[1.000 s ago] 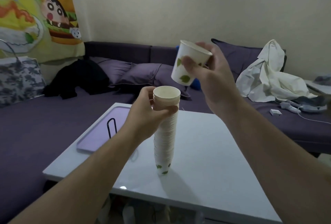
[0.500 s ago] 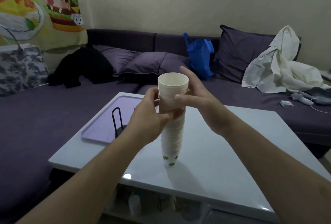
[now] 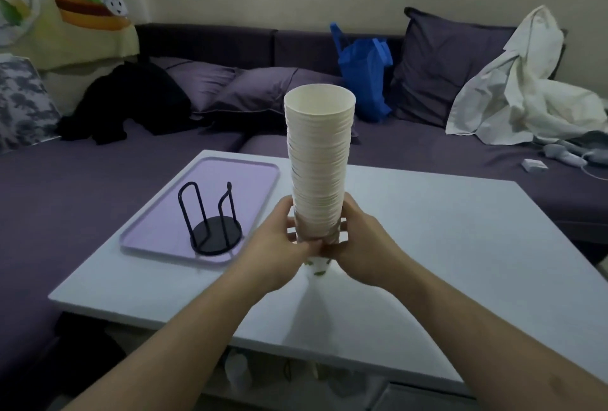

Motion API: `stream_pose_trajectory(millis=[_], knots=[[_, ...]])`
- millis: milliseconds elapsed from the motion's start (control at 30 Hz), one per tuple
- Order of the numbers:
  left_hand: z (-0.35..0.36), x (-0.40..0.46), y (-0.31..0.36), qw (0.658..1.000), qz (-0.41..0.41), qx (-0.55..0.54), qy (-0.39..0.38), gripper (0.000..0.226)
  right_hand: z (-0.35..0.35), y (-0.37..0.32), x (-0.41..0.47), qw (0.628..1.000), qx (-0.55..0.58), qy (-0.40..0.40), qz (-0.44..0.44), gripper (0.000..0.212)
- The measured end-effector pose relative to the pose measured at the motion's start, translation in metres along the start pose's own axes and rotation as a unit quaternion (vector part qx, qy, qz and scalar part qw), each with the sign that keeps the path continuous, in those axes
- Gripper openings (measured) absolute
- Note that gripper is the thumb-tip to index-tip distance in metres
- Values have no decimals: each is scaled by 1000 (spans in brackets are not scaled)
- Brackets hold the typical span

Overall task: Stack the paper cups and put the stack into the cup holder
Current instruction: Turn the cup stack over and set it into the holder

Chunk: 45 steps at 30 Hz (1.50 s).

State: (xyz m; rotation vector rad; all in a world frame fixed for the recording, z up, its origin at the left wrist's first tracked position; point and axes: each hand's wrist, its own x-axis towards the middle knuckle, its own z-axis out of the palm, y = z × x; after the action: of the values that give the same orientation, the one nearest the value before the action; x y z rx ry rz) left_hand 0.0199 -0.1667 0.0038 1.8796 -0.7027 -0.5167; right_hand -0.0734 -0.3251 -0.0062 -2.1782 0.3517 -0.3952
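A tall stack of white paper cups [image 3: 318, 160] stands upright above the white table [image 3: 444, 246], its bottom cup printed with green leaves. My left hand [image 3: 279, 246] and my right hand [image 3: 362, 243] wrap around the lower part of the stack from both sides, fingertips meeting in front. I cannot tell whether the stack's base touches the table. The black wire cup holder [image 3: 212, 223], with a round base and upright loops, stands empty on a lilac tray [image 3: 250, 180] to the left of the stack.
A purple sofa [image 3: 98, 173] wraps around the table's far and left sides, carrying cushions, a blue bag [image 3: 363, 71], black clothing [image 3: 131, 101] and a white garment [image 3: 519, 88]. Small devices and a cable [image 3: 566, 157] lie at the right.
The single cup went onto the stack's top. Both hands then slid down from the top of the stack to its lower part. The view tilted down, showing the whole cup holder.
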Motion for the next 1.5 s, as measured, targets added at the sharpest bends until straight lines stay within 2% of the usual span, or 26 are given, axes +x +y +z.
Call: stream_pose_trajectory(millis=[167,333,600,867,1000,1067,1133,1200,1267,1367,1433,1500], knots=[[26,59,19,1000,15,0,-8,64,-33,26,44,999,-26,37,-14,88],[47,107,22,1000,17,6,-14,64,-49,56,80,999,-16,31,0,90],[54,121,-3,999,26,-8,-18,67,-38,78,80,998,18,40,34,58],[50,105,9,999,11,2,-43,69,-38,69,71,997,31,21,63,63],[43,89,11,998,-20,46,-43,84,-36,59,62,993,53,10,106,79],[33,72,10,997,-27,62,-22,82,-32,49,49,987,2,51,150,75],[18,51,4,998,-13,53,14,62,-23,37,32,974,-91,108,176,52],[0,29,-2,997,14,46,66,40,-5,23,16,972,-130,92,176,29],[-22,13,-9,990,33,40,129,26,20,10,12,979,-120,28,163,22],[-59,2,-19,969,22,1,248,19,59,-7,25,989,-90,-53,106,27],[-83,3,-30,946,-11,-19,324,21,84,-21,41,991,-73,-77,77,45],[-104,12,-48,934,-67,-34,349,34,107,-32,62,992,-42,-92,72,70]])
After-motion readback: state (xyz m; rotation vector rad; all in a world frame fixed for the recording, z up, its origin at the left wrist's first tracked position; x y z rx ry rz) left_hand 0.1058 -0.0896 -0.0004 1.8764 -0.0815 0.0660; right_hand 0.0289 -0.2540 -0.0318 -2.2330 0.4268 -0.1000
